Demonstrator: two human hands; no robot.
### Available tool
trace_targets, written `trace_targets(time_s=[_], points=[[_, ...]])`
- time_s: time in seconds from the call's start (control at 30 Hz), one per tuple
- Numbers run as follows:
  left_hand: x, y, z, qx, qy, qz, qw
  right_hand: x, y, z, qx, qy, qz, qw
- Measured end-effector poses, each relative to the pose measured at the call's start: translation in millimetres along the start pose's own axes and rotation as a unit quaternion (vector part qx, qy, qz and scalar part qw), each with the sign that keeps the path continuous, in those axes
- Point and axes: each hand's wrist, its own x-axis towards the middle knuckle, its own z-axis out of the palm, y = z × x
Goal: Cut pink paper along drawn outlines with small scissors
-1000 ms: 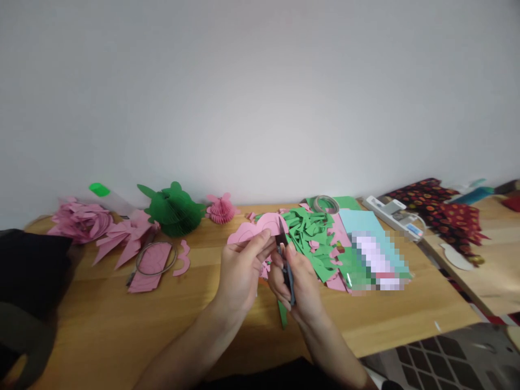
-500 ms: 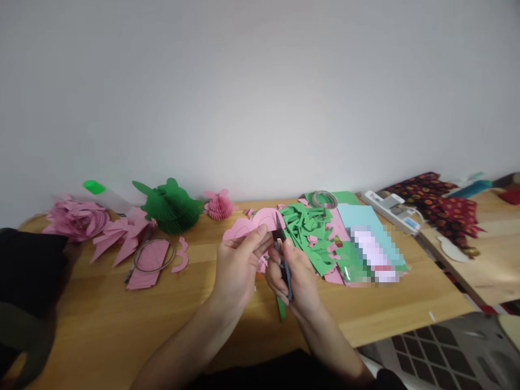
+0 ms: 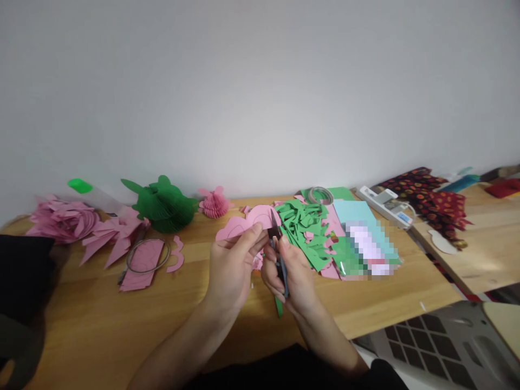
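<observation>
My left hand (image 3: 234, 265) pinches a piece of pink paper (image 3: 244, 223) with drawn curved lines and a scalloped edge. Dark scissors (image 3: 281, 271) are gripped in my right hand (image 3: 296, 271), their blades pointing up at the paper's right side. Fingers hide part of the scissors' handles. Just behind my right hand lies a heap of green paper scraps (image 3: 303, 230). A narrow green strip (image 3: 278, 306) shows on the wooden table (image 3: 182, 309) below that hand.
Pink folded papers (image 3: 67, 218), a green honeycomb paper shape (image 3: 164, 206) and a small pink one (image 3: 214, 202) stand left. A metal ring (image 3: 148, 269) lies on a pink stack (image 3: 140, 279). Rightward are tape (image 3: 320, 195), light blue sheets (image 3: 355, 211) and a power strip (image 3: 385, 207).
The whole view has shifted slightly, so the table's things sit further left. Both hands keep their hold on the pink paper and scissors; the blades look closer together.
</observation>
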Motion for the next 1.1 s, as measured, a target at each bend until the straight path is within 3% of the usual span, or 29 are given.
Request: trace_targets(time_s=[1.1], points=[[0.7, 3.5, 2.9, -0.018, -0.027, 0.001, 0.999, -2.2, -1.2, -3.5, -0.001, -0.036, -0.017, 0.999]])
